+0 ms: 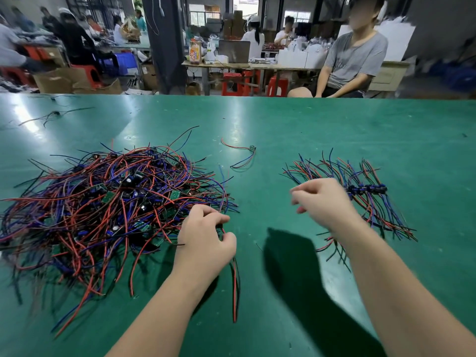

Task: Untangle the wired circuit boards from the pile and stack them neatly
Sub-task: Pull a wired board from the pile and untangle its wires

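A big tangled pile (110, 204) of small green circuit boards with red, blue and black wires covers the left of the green table (309, 130). At the pile's right edge my left hand (206, 240) pinches a wired board, and its red and black wires (235, 284) trail down toward me. To the right lies a neat row of stacked boards (367, 189) with wires fanned out to both sides. My right hand (322, 202) hovers just left of that stack, fingers loosely curled, holding nothing. A single wired board (252, 148) lies apart, further back in the middle.
Loose wire scraps (54, 114) lie at the far left of the table. A person in a grey shirt (353, 60) sits beyond the far edge. Other tables, red stools and workers fill the background.
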`<state>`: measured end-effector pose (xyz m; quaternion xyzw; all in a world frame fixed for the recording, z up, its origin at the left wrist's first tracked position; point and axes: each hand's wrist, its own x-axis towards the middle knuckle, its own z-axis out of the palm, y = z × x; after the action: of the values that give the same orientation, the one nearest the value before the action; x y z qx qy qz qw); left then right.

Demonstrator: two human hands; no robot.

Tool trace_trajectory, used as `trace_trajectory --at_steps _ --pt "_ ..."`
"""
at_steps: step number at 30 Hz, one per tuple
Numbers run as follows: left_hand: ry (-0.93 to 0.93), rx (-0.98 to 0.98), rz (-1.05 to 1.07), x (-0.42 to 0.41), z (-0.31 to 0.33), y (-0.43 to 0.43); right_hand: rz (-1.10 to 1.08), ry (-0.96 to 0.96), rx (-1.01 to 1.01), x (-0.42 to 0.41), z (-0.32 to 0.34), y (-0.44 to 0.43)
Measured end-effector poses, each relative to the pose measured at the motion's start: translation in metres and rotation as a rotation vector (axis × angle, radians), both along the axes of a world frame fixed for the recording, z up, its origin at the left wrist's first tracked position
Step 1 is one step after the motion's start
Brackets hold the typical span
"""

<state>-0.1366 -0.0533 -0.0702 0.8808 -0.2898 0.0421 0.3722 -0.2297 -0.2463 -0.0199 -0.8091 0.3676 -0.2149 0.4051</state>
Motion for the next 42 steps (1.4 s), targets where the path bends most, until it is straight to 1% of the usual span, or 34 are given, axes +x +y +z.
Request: trace_trajectory --at_steps 2,3,5,6,7,9,11,12,13,14,15,17,19,20,21,23,25,31,36,38,42 --pt "-0.081 0.044 0.092 -0.002 0.000 0.000 0.164 0.027 0.187 0.006 -0.010 0.029" --pt "-0.143 0.111 0.143 -0.004 0.000 0.001 0.229 0.072 0.227 0.009 -0.017 0.040" --pt "-0.223 0.305 0.210 -0.005 -0.003 0.003 0.280 0.150 0.199 0.012 -0.032 0.055" --pt "-0.230 0.393 0.220 -0.005 -0.004 0.004 0.273 0.152 0.169 0.012 -0.036 0.059" --pt "-0.221 0.451 0.215 -0.003 -0.005 0.005 0.260 0.118 0.175 0.012 -0.039 0.061" --pt "-0.153 0.464 0.181 0.003 -0.005 0.004 0.240 -0.008 0.299 0.011 -0.041 0.063" --pt "-0.097 0.399 0.135 0.005 -0.004 0.004 0.223 -0.082 0.386 0.009 -0.043 0.065" --pt "-0.081 0.325 0.107 0.004 -0.003 0.004 0.217 -0.091 0.409 0.007 -0.045 0.066" --pt "-0.054 0.205 0.073 0.002 -0.002 0.003 0.218 -0.104 0.450 0.007 -0.046 0.068" --pt "0.013 0.054 0.027 -0.001 0.001 0.003 0.226 -0.132 0.524 0.006 -0.046 0.069" --pt "0.128 -0.115 -0.033 -0.003 0.004 0.002 0.237 -0.178 0.631 0.007 -0.045 0.070" --pt "0.472 -0.410 -0.185 -0.008 0.012 -0.001 0.280 -0.306 0.848 0.006 -0.039 0.069" --pt "0.790 -0.552 -0.307 -0.014 0.017 -0.002 0.324 -0.441 0.968 0.005 -0.032 0.065" --pt "0.907 -0.583 -0.343 -0.016 0.020 -0.002 0.332 -0.494 0.991 0.004 -0.030 0.063" --pt "0.984 -0.598 -0.366 -0.018 0.022 -0.001 0.332 -0.530 0.998 0.003 -0.029 0.062" --pt "1.040 -0.595 -0.390 -0.021 0.023 -0.001 0.319 -0.560 0.984 0.003 -0.029 0.062" --pt "1.041 -0.586 -0.380 -0.023 0.025 -0.001 0.321 -0.537 0.962 0.003 -0.030 0.063" --pt "1.001 -0.575 -0.364 -0.025 0.023 -0.002 0.371 -0.409 0.978 0.002 -0.030 0.061" --pt "0.983 -0.528 -0.382 -0.029 0.020 -0.003 0.288 -0.325 0.922 -0.001 -0.027 0.053" --pt "0.990 -0.489 -0.387 -0.031 0.019 -0.004 0.211 -0.384 0.934 0.000 -0.024 0.046" --pt "1.022 -0.393 -0.461 -0.036 0.020 -0.004 0.009 -0.620 0.963 -0.006 -0.015 0.022"
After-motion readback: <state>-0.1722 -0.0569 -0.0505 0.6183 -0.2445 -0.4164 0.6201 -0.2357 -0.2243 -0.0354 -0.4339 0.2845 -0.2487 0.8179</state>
